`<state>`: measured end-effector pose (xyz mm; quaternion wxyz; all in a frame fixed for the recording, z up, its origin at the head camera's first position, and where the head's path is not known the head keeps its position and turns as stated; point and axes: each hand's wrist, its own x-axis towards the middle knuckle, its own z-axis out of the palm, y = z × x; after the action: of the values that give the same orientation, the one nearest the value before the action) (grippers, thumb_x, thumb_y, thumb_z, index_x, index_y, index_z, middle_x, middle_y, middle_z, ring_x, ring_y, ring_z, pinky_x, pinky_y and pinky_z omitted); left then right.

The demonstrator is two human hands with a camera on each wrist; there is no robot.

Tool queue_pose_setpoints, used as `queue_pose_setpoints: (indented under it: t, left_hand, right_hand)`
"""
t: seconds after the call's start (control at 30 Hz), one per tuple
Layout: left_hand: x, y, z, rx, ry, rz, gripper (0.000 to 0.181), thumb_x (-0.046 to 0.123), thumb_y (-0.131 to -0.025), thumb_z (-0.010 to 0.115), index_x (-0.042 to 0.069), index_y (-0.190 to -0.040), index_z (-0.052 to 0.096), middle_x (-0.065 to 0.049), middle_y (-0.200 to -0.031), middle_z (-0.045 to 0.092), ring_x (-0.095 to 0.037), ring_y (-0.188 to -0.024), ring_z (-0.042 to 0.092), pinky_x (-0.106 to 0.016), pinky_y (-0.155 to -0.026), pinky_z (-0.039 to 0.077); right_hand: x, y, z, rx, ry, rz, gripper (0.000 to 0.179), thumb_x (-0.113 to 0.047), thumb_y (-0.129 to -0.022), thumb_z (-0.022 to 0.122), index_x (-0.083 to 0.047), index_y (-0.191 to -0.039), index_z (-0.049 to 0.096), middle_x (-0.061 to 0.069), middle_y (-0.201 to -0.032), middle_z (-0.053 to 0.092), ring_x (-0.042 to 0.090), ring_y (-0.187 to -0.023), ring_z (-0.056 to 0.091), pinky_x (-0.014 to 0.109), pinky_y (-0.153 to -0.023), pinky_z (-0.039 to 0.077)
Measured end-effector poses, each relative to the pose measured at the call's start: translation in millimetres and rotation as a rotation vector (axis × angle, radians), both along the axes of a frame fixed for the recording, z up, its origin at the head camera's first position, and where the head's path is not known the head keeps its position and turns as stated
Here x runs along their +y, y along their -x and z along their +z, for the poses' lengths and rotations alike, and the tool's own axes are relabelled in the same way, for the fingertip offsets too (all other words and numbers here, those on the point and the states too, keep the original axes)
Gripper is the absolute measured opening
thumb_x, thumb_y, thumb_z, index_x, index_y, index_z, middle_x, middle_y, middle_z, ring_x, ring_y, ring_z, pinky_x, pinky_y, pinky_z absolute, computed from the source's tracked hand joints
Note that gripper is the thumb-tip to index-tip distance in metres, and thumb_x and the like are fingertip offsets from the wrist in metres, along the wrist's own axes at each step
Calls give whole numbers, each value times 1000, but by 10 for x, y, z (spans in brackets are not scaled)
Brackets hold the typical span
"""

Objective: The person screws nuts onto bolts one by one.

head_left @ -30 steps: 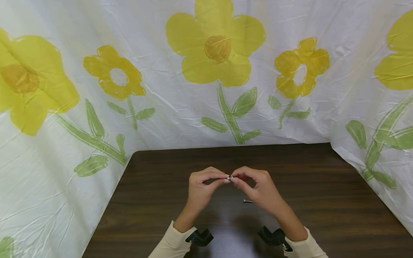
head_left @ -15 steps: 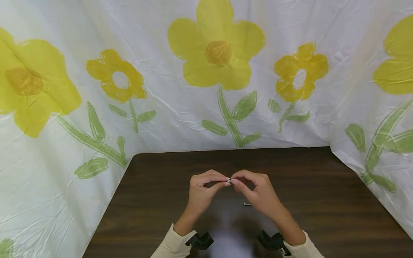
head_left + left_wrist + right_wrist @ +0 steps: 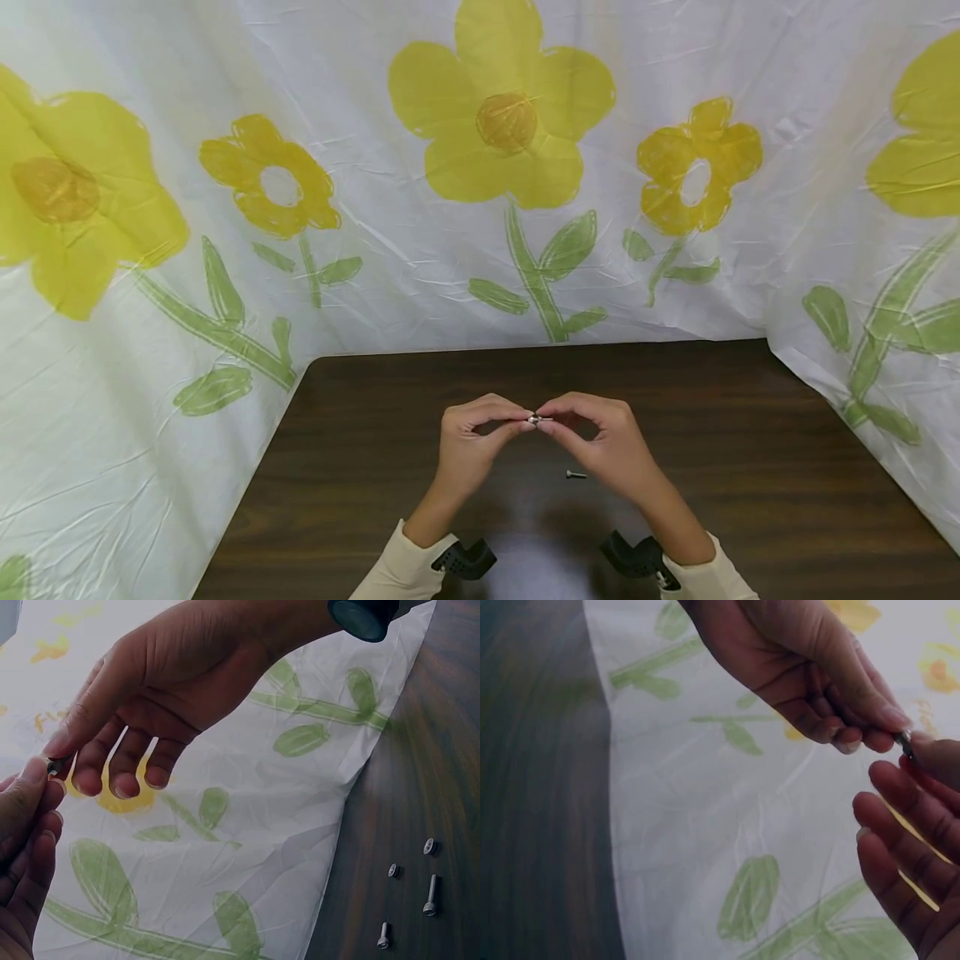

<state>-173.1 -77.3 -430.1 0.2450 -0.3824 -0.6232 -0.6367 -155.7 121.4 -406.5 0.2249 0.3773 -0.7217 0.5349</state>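
The left hand and right hand pinch small metal hardware between their fingers, likely for steadiness, above a table bearing a screw.

We're standing in a curtained-off tabletop work nook, though whether it sits inside a home, a studio or an office I can't tell from here. Look at that wrinkled white fabric sheet, hanging behind the table and round both its sides, splashed with big yellow flowers on leafy green stems! Down in front spreads a dark brown wood-grain tabletop, where small silvery metal screws give a hint of bench work, and black, curved wrist-worn cameras add a touch of recording booth.
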Motion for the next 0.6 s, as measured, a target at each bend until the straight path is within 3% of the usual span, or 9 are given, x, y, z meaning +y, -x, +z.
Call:
queue_pose_setpoints:
  t: [0.1, 0.3, 0.5, 0.6]
  left_hand:
    - [1, 6, -1, 1, -2, -3, 16, -14, -78, 79, -3, -90, 78, -15, -84, 74, -22, -77, 72, -33, -66, 60]
    - [13, 21, -8, 12, 0, -10, 19, -16, -75, 80, -3, -89, 78, -15, -83, 74, -22, -76, 71, -33, -66, 60]
    - [9, 15, -15, 2, 4, -5, 18, -15, -76, 80, -3, -89, 78, -15, -83, 74, -22, -76, 72, -33, -67, 60]
    - [3, 16, -11, -10, -3, 2, 17, -13, -77, 80, -3, -89, 78, -15, -83, 75, -22, -76, 72, -32, -67, 60]
  right_hand:
    - [10, 35, -78, -21, -28, -19, 23, 7, -87, 75, -12, -100, 74, 2, -89, 75, 13, -75, 69, 23, -65, 56]
    - [-20, 8, -79, -61, -67, -70, 20, 2, -94, 69, -18, -94, 72, -7, -78, 68, 10, -68, 63, 22, -61, 53]
    - [-51, -6, -94, -79, -90, -115, 27, -2, -98, 64, -22, -81, 68, -8, -67, 60, 8, -60, 57, 23, -56, 49]
    - [-49, 1, -96, -88, -79, -107, 23, -1, -99, 64, -19, -85, 69, -6, -68, 62, 10, -61, 59, 24, -56, 51]
